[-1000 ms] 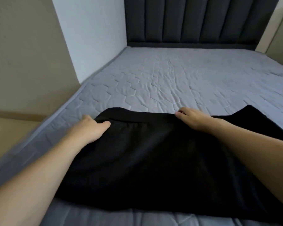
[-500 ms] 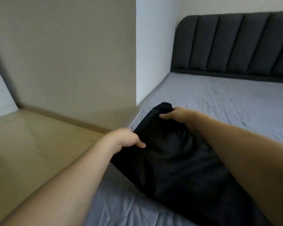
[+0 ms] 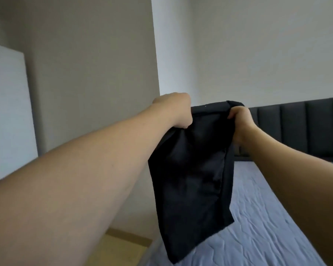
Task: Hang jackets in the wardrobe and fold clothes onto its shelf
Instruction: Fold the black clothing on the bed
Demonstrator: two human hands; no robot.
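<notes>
A black garment (image 3: 192, 173) was held up in the air above the left edge of the bed (image 3: 261, 227), gripped along its top hem by both hands. The left hand (image 3: 176, 110) was clenched around the left end of the hem, and the right hand (image 3: 240, 120) pinched the right end, fingers curled over the cloth; the hands were kept a little apart, so the hem was stretched nearly level between them. The cloth hung in a loose fall, its lower corner close over the mattress edge; whether it touched could not be told. The step in hand was judged to be carrying the folded piece toward the wardrobe. For this to be done well, both grips should be kept firm and level, so that the fold is not shaken open. A white panel (image 3: 10, 112) was seen at far left.
</notes>
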